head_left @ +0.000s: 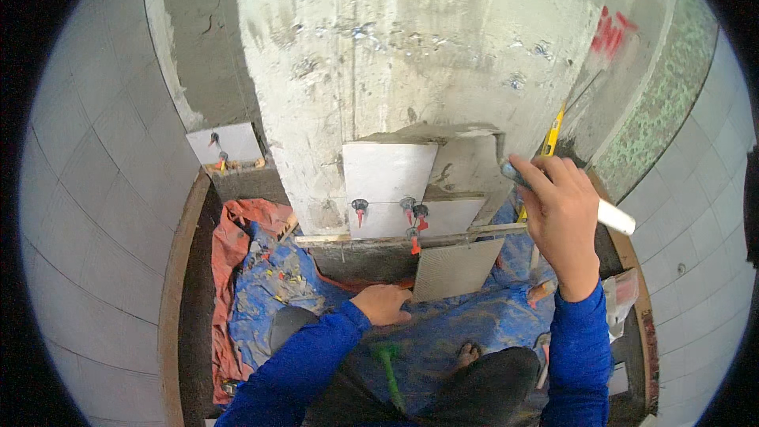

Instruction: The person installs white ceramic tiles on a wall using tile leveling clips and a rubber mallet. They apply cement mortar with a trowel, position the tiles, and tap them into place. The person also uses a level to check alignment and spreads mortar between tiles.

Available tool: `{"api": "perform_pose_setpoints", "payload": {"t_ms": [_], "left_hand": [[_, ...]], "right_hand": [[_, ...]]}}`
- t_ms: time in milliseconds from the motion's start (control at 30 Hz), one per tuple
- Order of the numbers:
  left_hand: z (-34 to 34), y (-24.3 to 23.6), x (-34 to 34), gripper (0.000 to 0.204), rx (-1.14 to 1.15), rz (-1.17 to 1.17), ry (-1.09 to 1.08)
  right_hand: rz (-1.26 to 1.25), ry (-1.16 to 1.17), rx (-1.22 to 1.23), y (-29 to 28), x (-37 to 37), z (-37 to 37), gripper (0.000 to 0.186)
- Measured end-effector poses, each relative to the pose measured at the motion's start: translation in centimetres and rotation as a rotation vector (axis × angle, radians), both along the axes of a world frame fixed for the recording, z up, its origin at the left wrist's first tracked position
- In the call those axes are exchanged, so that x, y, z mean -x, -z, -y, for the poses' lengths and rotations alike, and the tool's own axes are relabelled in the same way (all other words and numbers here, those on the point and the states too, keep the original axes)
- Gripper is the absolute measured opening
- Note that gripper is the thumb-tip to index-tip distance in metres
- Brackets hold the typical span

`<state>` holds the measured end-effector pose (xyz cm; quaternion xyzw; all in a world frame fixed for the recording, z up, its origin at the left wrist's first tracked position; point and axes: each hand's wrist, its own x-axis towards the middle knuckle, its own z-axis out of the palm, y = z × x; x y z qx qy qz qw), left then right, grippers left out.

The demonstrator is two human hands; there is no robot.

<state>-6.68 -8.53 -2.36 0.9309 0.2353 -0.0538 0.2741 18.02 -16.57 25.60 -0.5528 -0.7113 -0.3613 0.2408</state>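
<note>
Concrete wall [316, 103] far, blue sheet [506, 308] near — right hand [563, 213] wraps one white-handled tool [616, 217]; left hand [382, 304] beside one leaning tile [460, 270] — hold unclear.

Carrier: blue tarp [490, 318], rumpled and dusty. Landmark: green-handled tool [390, 364] on it. Left of tool, farther off: small scraps [281, 275]; beyond those, crumpled reddish sheet [229, 265] along tarp's edge. Right of tool: foot [468, 355].

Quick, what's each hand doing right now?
Left hand: by the grey tile; whether it grips cannot be told.
Right hand: closed, holding a white-handled tool.
</note>
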Motion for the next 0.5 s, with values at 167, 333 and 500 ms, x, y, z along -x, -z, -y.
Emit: {"api": "perform_pose_setpoints", "payload": {"t_ms": [167, 333, 500], "left_hand": [[0.6, -0.3, -0.2, 0.052, -0.03, 0.101, -0.004], [1.2, -1.0, 0.5, 0.057, -0.004, 0.107, -0.061], [1.2, -1.9, 2.0, 0.055, 0.0, 0.084, -0.109]], "right_hand": [[0.214, 0.019, -0.038, -0.7, 3.5, -2.2, 0.04], [0.292, 0.044, -0.071, -0.5, 4.2, -3.0, 0.041], [0.272, 0.102, -0.032, 0.5, 1.6, -1.8, 0.045]]}}
